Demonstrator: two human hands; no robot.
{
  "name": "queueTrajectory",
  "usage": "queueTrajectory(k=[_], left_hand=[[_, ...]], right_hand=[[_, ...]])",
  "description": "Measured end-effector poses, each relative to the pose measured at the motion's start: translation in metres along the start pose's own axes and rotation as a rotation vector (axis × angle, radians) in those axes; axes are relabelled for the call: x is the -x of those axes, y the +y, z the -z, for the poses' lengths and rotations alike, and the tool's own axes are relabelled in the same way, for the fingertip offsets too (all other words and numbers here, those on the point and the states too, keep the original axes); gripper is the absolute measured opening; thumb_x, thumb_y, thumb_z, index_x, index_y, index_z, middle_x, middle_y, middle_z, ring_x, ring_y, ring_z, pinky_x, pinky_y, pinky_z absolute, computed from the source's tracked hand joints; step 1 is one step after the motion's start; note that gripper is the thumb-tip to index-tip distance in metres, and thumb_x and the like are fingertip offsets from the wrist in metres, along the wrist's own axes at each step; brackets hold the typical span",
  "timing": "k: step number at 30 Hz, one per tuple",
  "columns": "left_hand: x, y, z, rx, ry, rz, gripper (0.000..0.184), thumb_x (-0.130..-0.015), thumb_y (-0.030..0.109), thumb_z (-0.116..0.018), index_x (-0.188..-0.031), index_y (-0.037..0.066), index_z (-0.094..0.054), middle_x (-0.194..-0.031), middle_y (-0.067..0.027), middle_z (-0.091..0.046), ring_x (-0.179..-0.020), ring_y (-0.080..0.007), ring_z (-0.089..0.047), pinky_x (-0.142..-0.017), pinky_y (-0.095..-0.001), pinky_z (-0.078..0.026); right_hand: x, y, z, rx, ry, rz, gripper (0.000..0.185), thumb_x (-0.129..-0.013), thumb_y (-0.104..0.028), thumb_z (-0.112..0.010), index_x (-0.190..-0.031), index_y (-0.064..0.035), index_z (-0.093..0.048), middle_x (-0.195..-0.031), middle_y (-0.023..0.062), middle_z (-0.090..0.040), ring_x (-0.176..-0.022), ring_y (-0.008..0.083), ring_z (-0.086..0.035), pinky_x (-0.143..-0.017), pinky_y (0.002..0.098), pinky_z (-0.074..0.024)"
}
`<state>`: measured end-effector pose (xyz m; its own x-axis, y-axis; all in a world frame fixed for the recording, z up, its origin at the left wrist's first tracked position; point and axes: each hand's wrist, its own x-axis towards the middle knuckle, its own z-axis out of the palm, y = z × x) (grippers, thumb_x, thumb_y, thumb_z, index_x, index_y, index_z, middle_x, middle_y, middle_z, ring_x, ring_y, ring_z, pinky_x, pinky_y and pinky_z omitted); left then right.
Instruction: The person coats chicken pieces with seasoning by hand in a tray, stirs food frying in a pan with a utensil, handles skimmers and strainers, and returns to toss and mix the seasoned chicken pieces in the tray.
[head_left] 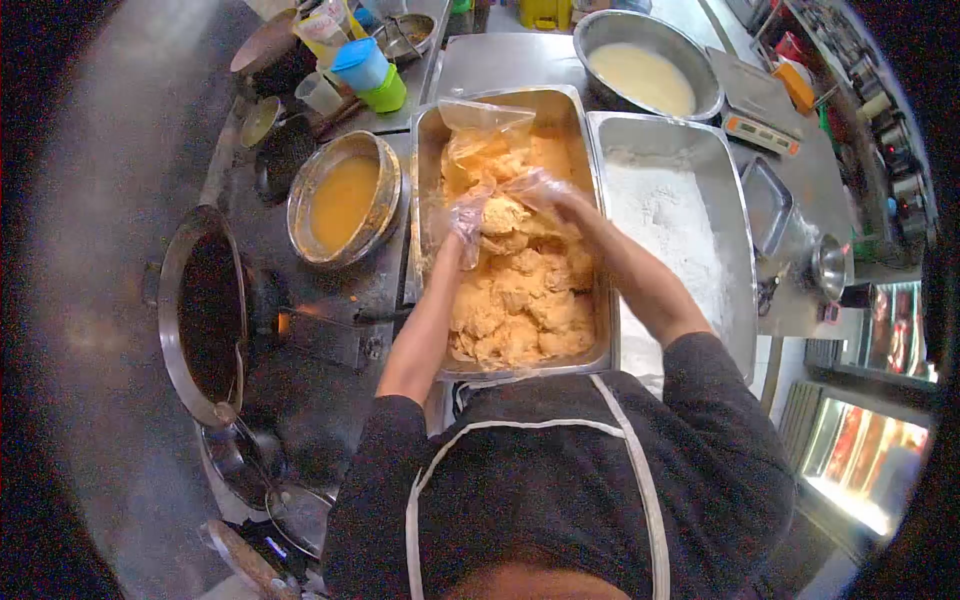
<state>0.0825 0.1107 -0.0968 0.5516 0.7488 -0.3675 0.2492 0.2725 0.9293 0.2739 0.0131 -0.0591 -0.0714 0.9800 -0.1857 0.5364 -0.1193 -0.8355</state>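
Note:
Over the middle of a deep steel tray [604,330], both of my hands wear clear plastic gloves. My left hand [467,222] and my right hand [543,190] are closed around a breaded chicken piece [504,214] from either side. Its coating is pale orange and lumpy. Below and nearer to me, several more coated pieces [525,310] lie close together in the tray. A clear plastic bag [488,118] with orange contents rests at the tray's far end, just beyond my hands. The gloves and the piece hide some of my fingers.
To the right stands a steel tray of white flour [665,215]. A bowl of orange liquid [345,200] is on the left, with a wok of dark liquid [210,300] farther out. Behind are a basin of pale batter [645,75] and a scale [760,132].

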Motion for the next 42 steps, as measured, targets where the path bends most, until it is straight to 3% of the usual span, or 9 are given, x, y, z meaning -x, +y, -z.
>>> queueTrajectory(k=[10, 13, 16, 23, 26, 28, 29, 40, 42], left_hand=[[0.051, 0.105, 0.003, -0.388, 0.1, -0.704, 0.06, -0.055, 0.013, -0.078, -0.107, 0.006, -0.05, -0.098, -0.0065, -0.055, -0.09, -0.0179, -0.053, -0.08, -0.0308, -0.046], [0.043, 0.088, 0.014, -0.594, 0.188, -0.511, 0.058, -0.054, 0.019, -0.079, -0.103, 0.006, -0.05, -0.087, -0.0054, -0.056, -0.083, -0.0193, -0.055, -0.076, -0.0321, -0.047], [0.033, 0.055, 0.013, -0.639, 0.19, -0.172, 0.072, -0.053, 0.033, -0.08, -0.11, 0.003, -0.048, -0.097, -0.0137, -0.057, -0.091, -0.0248, -0.055, -0.08, -0.035, -0.046], [-0.105, -0.186, 0.013, -0.883, 0.261, -0.231, 0.108, -0.065, 0.059, -0.062, -0.138, 0.0, -0.01, -0.142, -0.0223, -0.015, -0.133, -0.029, -0.013, -0.11, -0.0363, -0.01], [-0.008, -0.071, 0.005, -0.676, 0.328, -0.093, 0.107, -0.065, 0.059, -0.062, -0.138, 0.0, -0.011, -0.141, -0.0221, -0.017, -0.132, -0.0296, -0.015, -0.108, -0.0367, -0.012], [0.018, -0.048, 0.008, -0.643, 0.322, -0.057, 0.106, -0.065, 0.059, -0.061, -0.137, 0.0, -0.012, -0.14, -0.0219, -0.019, -0.131, -0.0299, -0.017, -0.107, -0.0369, -0.014], [0.026, -0.044, 0.01, -0.637, 0.315, -0.039, 0.106, -0.065, 0.059, -0.061, -0.137, 0.0, -0.012, -0.14, -0.0219, -0.02, -0.13, -0.0301, -0.018, -0.107, -0.0371, -0.015], [0.035, -0.045, 0.007, -0.72, 0.282, 0.015, 0.102, -0.067, 0.06, -0.059, -0.136, 0.0, -0.016, -0.135, -0.0211, -0.028, -0.124, -0.0322, -0.028, -0.102, -0.0384, -0.023], [0.02, -0.056, 0.005, -0.704, 0.311, -0.038, 0.101, -0.067, 0.061, -0.059, -0.136, 0.0, -0.017, -0.135, -0.021, -0.029, -0.122, -0.0325, -0.03, -0.101, -0.0387, -0.025]], right_hand=[[-0.01, -0.016, 0.047, 0.39, 0.084, 0.273, 0.018, -0.061, -0.018, -0.062, -0.071, -0.0031, -0.061, -0.062, 0.0109, -0.057, -0.056, 0.0178, -0.051, -0.054, 0.0325, -0.0423], [0.008, -0.024, 0.063, 0.351, 0.081, 0.232, 0.029, -0.066, -0.015, -0.062, -0.092, -0.0031, -0.056, -0.088, 0.0085, -0.06, -0.075, 0.0179, -0.057, -0.059, 0.0319, -0.0446], [0.01, -0.012, 0.064, -0.082, 0.319, 0.093, 0.019, -0.065, -0.021, -0.062, -0.061, -0.0025, -0.06, -0.058, 0.0112, -0.059, -0.052, 0.0187, -0.054, -0.048, 0.0328, -0.0425], [-0.113, 0.06, 0.054, -1.191, 0.611, -0.432, 0.034, -0.076, -0.036, -0.055, -0.092, -0.0062, -0.058, -0.084, 0.0083, -0.063, -0.073, 0.0227, -0.058, -0.066, 0.033, -0.046], [-0.075, -0.017, 0.053, 0.518, 0.505, 0.065, 0.016, -0.075, -0.023, -0.061, -0.074, -0.0073, -0.062, -0.073, 0.0114, -0.062, -0.069, 0.022, -0.06, -0.063, 0.0338, -0.0471], [-0.106, 0.006, 0.061, 0.233, 0.632, 0.204, 0.02, -0.079, -0.025, -0.055, -0.075, -0.0074, -0.064, -0.074, 0.0107, -0.063, -0.07, 0.0231, -0.06, -0.064, 0.0348, -0.0481], [-0.149, 0.047, 0.081, 0.918, 0.546, 0.125, 0.026, -0.083, -0.03, -0.047, -0.088, -0.0081, -0.062, -0.082, 0.0125, -0.063, -0.075, 0.0238, -0.061, -0.068, 0.0367, -0.0479], [-0.087, -0.058, 0.101, 0.872, 0.448, 0.138, 0.019, -0.072, -0.026, -0.059, -0.064, -0.0086, -0.059, -0.067, 0.0033, -0.059, -0.067, 0.0205, -0.057, -0.064, 0.0323, -0.0464], [-0.085, 0.014, 0.073, 0.183, 0.803, 0.364, 0.022, -0.077, -0.025, -0.055, -0.066, -0.0059, -0.057, -0.062, 0.0059, -0.055, -0.062, 0.0189, -0.052, -0.06, 0.0306, -0.0428]])
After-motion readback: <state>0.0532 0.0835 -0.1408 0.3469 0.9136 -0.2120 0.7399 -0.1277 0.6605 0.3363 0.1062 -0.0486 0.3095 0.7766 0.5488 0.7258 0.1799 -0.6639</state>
